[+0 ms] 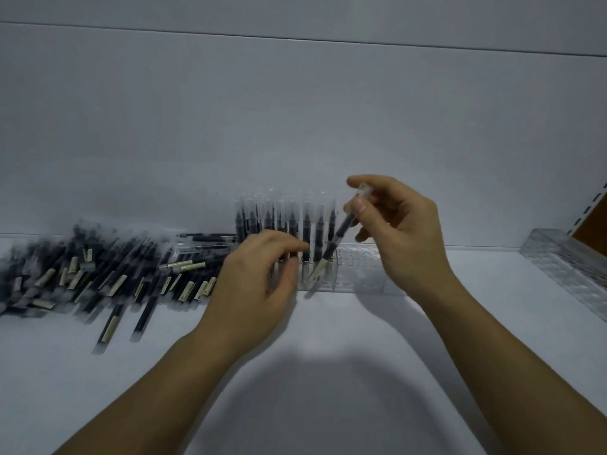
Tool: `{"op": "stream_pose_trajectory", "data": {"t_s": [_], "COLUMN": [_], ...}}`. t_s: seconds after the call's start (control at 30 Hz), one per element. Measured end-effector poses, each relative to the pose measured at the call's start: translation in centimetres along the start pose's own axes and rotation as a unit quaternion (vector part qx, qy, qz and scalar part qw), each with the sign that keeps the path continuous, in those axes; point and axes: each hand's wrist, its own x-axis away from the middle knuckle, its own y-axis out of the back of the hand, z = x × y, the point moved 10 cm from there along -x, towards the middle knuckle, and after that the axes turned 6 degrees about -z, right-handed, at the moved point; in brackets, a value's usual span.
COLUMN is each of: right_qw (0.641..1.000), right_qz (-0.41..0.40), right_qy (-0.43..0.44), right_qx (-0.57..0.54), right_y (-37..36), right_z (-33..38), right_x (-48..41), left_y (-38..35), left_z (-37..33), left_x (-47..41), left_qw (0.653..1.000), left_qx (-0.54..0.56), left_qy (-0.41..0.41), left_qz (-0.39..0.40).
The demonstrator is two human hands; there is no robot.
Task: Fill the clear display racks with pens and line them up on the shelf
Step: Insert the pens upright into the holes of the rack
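Right hand (397, 231): pinching the held pen (335, 241) near its clear cap between thumb and fingertips, tilting it down and to the left.
Held pen: hanging slanted, its lower end reaching the top of the clear display rack (358, 274) just right of the last filled holes. Not yet standing upright, and seemingly being guided into a hole.
Left hand (259, 270): hovering low at the front of the rack's filled end with fingers curled downward. Blurring too much to tell whether gripping a pen, steadying the rack or holding nothing.
Clear display rack: sitting on the shelf (328, 372) close to the back panel (295, 110), with its long side facing the person.
Standing pens (289, 221): filling the left part of the rack, upright, caps up and packed close together.
Empty holes (361, 254): showing across the right part of the rack, leaving a good share of it to fill.
Loose pens (108, 270): lying heaped on the shelf left of the rack, many overlapping, a few straying toward the front.
Second rack (568, 267): resting at the far right of the shelf, well apart from the first and apparently holding no pens.
Progress: looking somewhere between early and midway. One rack partly loaded, another not begun, a large heap waiting, and the lining up of racks not yet done.
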Motion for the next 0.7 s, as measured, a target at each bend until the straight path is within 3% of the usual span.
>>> {"op": "stream_pose_trajectory", "data": {"t_s": [0.3,0.7], "right_qw": [0.993,0.994], "right_qz": [-0.114,-0.079], "right_qy": [0.004,0.033], "right_qx": [0.024,0.071], "right_y": [4.6,3.3], "right_z": [-0.1,0.1], "right_x": [-1.2,-0.9], "left_y": [-4.0,-4.7], "left_z": [-1.1,-0.7], "left_x": [2.2,2.8], "left_qw": [0.976,0.972], "left_qx": [-0.161,-0.156], "left_qy": [-0.06,-0.04], "left_qz": [0.132,0.17]}}
